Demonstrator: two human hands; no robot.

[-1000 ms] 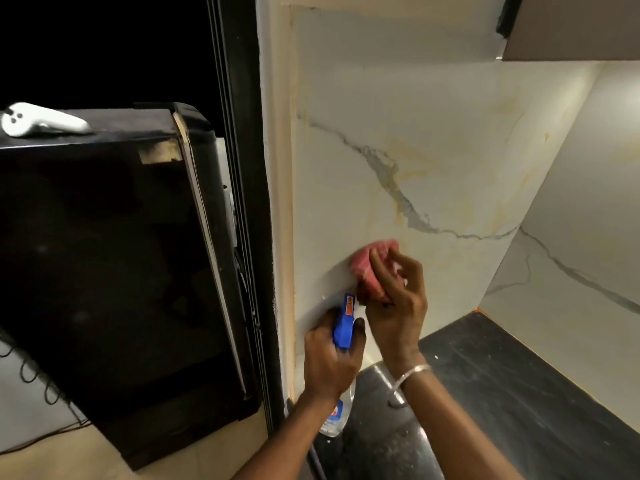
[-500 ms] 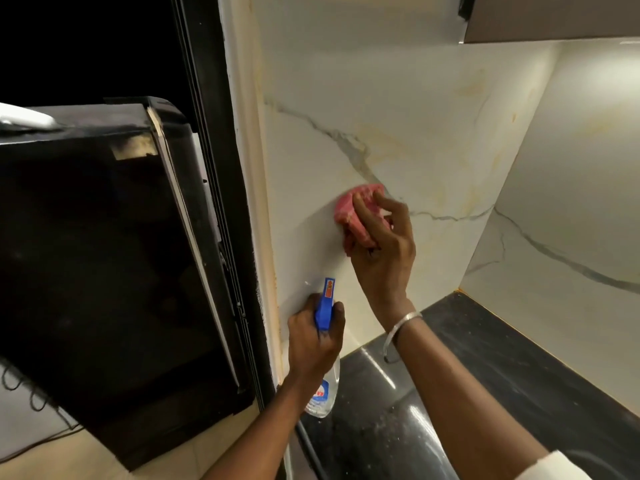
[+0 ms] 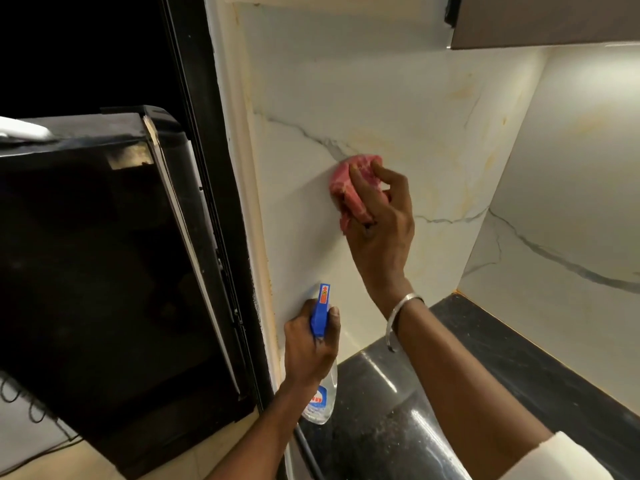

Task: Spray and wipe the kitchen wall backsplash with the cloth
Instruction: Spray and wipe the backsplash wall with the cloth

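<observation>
The right hand (image 3: 381, 233) clamps a crumpled pink cloth (image 3: 353, 188) flat against the glossy, grey-veined white marble-look backsplash (image 3: 398, 109), about midway up the panel beside a dark vein. The left hand (image 3: 310, 348) grips a clear plastic spray bottle with a blue trigger head (image 3: 320, 313) low against the same wall, just above the polished black speckled stone counter (image 3: 519, 368). A plain metal bangle (image 3: 398, 320) circles the right wrist.
</observation>
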